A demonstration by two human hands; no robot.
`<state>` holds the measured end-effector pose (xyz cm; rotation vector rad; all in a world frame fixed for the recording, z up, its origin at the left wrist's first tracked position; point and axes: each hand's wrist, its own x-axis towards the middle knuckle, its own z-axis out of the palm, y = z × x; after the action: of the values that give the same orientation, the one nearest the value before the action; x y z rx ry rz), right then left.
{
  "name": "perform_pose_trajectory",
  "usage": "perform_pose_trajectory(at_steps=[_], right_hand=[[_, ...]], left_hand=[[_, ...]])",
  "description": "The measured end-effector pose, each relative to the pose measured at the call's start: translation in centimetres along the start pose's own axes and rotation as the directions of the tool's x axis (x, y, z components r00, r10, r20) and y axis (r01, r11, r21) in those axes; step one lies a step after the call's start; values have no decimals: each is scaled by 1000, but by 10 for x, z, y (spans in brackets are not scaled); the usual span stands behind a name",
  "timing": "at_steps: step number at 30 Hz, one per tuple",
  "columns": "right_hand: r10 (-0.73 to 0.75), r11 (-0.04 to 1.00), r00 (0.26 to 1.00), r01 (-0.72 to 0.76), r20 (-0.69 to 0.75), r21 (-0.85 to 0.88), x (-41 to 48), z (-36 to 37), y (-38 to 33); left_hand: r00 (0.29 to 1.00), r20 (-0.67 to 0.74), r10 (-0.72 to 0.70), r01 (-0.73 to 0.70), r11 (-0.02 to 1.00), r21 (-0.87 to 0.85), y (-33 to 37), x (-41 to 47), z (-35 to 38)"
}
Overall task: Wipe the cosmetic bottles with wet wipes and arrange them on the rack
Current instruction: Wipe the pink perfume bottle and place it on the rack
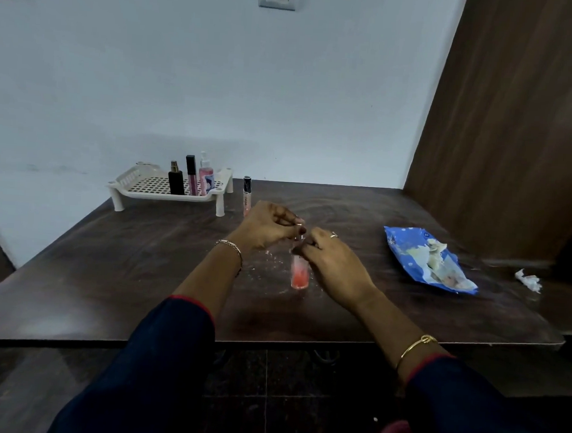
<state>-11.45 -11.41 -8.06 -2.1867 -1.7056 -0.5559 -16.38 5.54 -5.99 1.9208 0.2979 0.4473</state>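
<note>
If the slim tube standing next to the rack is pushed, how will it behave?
The slim tube stands upright, tall and narrow, so it probably tips easily. It looks round, so it may then roll on the smooth table. It seems light.

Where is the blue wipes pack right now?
The wipes pack lies on the table's right side, right of the hands, with a crumpled wipe farther right near the edge.

Pink-orange bottle (300, 273), dark brown table (107, 265), perforated cream rack (152, 188), blue white-dotted wipes pack (409, 254).
</note>
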Motion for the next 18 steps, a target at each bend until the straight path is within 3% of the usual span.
perform_pose_trajectory(at_steps=[3, 5, 9, 11, 15, 18], right_hand=[[-5, 1000, 995, 4, 100, 9, -10, 17, 2], [-114, 985, 988, 126, 106, -116, -16, 23, 5], [12, 997, 946, -38, 325, 73, -19, 17, -1], [-4, 998, 915, -20, 403, 55, -17, 13, -4], [-37, 997, 985, 49, 170, -67, 1, 4, 5], [-31, 999, 993, 34, 114, -29, 8, 2, 5]], left_hand=[[1000, -8, -10, 10, 999, -44, 3, -4, -3], [1000, -4, -20, 20, 999, -42, 3, -7, -6], [1000, -10, -17, 17, 999, -45, 0, -8, -11], [1000, -2, -6, 6, 999, -44, -1, -8, -12], [1000, 15, 12, -11, 999, -33, 2, -10, -12], [1000, 22, 14, -14, 999, -29, 2, -9, -12]])
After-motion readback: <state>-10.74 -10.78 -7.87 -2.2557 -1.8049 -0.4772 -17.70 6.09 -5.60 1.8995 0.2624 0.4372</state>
